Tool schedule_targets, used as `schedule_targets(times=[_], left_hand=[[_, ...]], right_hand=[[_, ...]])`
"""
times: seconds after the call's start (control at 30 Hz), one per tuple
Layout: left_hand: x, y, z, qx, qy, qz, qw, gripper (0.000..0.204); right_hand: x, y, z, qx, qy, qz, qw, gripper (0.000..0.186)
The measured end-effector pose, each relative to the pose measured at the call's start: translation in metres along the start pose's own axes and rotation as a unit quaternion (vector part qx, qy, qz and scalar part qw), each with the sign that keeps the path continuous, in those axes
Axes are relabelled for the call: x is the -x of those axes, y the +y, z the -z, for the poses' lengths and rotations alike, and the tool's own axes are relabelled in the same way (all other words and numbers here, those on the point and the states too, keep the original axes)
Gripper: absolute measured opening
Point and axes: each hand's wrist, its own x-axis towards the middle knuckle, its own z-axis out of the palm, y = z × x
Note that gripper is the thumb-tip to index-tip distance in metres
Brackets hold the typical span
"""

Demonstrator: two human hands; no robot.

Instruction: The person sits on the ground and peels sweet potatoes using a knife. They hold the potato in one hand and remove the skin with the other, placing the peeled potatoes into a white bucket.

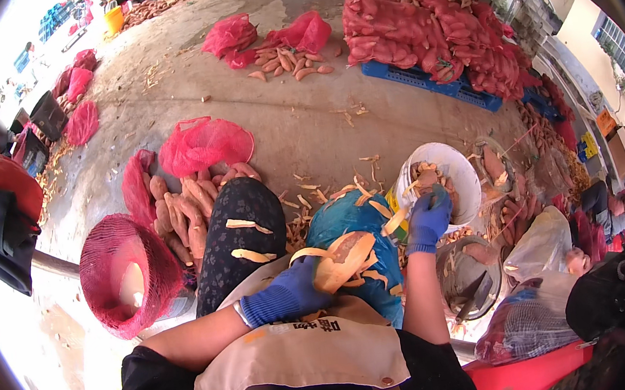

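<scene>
My left hand [291, 287], in a blue knit glove, is closed round a large sweet potato [346, 261] above my lap. Orange-yellow flesh shows on much of it, with a patch of brownish skin on top. My right hand [429, 221], gloved in blue too, is raised at the near rim of a white bucket [465, 173]. Its fingers are curled, and what they hold is too unclear to name. A pale strip of peel [395, 222] hangs beside that hand. Blue plastic [330, 223] covers one leg, with peel strips scattered over it.
Unpeeled sweet potatoes [188, 211] lie beside my left leg, near a bucket wrapped in red mesh [121, 277]. To the right stands a grey bucket [476, 292]. Stacked red mesh sacks [424, 26] rest on a blue pallet [430, 86]. Other people sit at both sides.
</scene>
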Motion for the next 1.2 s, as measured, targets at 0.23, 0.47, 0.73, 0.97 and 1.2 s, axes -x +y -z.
schedule_targets(times=[0.23,0.47,0.73,0.97,1.2], left_hand=[[-0.025,-0.059,-0.041,-0.108,0.092,-0.262,0.954,0.093],[-0.008,-0.014,-0.029,-0.119,0.073,-0.096,0.985,0.117],[-0.004,-0.007,-0.032,-0.138,0.071,-0.051,0.987,0.117],[-0.002,0.014,-0.024,-0.128,0.013,0.018,0.991,0.113],[0.002,0.004,-0.029,-0.161,0.06,-0.038,0.984,0.106]], right_hand=[[0.04,-0.076,-0.005,-0.028,-0.129,0.021,0.991,0.021],[0.003,-0.019,0.013,-0.072,-0.014,-0.002,0.997,0.019],[0.011,-0.042,-0.014,0.119,-0.041,0.043,0.991,0.017],[0.036,-0.095,0.011,-0.051,-0.139,0.075,0.986,0.019],[-0.009,-0.013,-0.009,0.235,-0.041,-0.032,0.971,0.012]])
